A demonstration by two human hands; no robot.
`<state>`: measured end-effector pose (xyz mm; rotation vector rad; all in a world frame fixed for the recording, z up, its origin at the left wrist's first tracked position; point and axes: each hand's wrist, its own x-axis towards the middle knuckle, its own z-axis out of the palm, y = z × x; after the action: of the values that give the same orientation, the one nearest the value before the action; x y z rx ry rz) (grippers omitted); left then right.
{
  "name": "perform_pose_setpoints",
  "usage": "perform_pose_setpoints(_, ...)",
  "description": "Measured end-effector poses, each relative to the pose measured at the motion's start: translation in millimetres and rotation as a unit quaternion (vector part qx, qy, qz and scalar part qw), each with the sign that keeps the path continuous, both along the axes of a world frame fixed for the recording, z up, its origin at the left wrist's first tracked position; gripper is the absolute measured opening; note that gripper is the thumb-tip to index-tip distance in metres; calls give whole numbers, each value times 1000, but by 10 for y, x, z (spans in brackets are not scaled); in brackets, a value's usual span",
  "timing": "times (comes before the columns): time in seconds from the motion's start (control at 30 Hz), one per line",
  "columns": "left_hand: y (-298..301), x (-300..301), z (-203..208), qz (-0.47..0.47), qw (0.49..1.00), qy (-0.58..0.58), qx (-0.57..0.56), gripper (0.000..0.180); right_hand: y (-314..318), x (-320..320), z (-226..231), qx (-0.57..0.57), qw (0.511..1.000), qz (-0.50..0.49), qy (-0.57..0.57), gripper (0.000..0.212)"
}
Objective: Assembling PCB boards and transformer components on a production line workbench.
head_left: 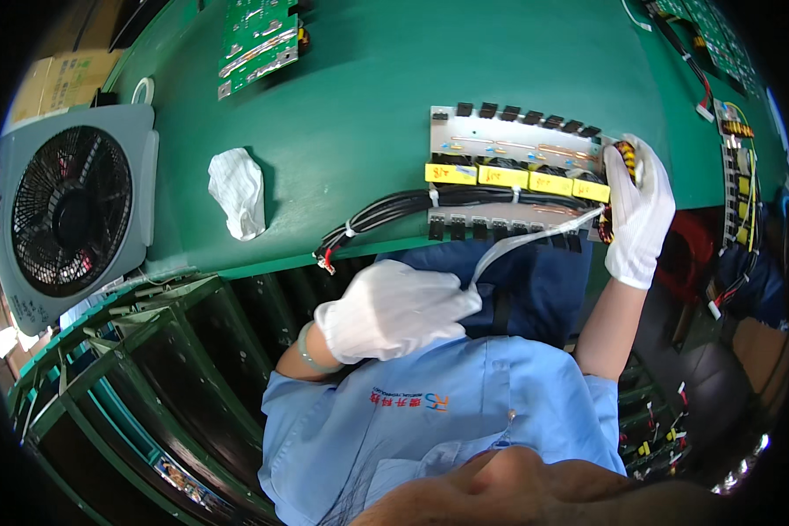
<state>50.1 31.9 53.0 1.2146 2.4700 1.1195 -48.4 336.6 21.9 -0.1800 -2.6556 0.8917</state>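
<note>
My left hand [399, 311], in a white glove, is in front of the table edge with its fingers closed on the end of a white cable tie [530, 237]. That strip runs up and right, slightly bowed, to the right end of a circuit board [517, 213]. My right hand [642, 210], also gloved, is closed around that end of the board, beside a black-and-yellow wound coil [626, 160]. Its fingertips are partly hidden. Yellow-topped transformers [503, 176] line the board's middle. A black wire bundle [386, 209], tied in several places, runs along them and past the board's left end.
A crumpled white glove [237, 193] lies on the green table [351, 114]. A grey box fan [74, 210] stands at left. Another green board [259, 48] lies at the far side. More wired boards [739, 184] are at right. Dark green metal racks [149, 351] stand below the table edge.
</note>
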Motion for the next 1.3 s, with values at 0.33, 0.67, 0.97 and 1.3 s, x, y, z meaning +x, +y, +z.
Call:
perform_pose_setpoints(0.33, -206, -810, 201, 341, 920, 194, -1, 17, 213, -253, 14, 210, 968, 138, -7, 23)
perform_pose_setpoints(0.67, -68, -1793, -224, 169, 981, 41, -81, 33, 225, -769, 321, 209, 939, 236, -138, 23)
perform_pose_setpoints(0.97, -115, -2074, -547, 101, 992, 82, -10, 41, 267, -1074, 332, 238, 911, 277, -190, 25)
perform_pose_setpoints(1.3, -47, -2287, -370, 269, 946, -181, 0, 25, 259, -1171, 357, 234, 910, 278, -197, 26)
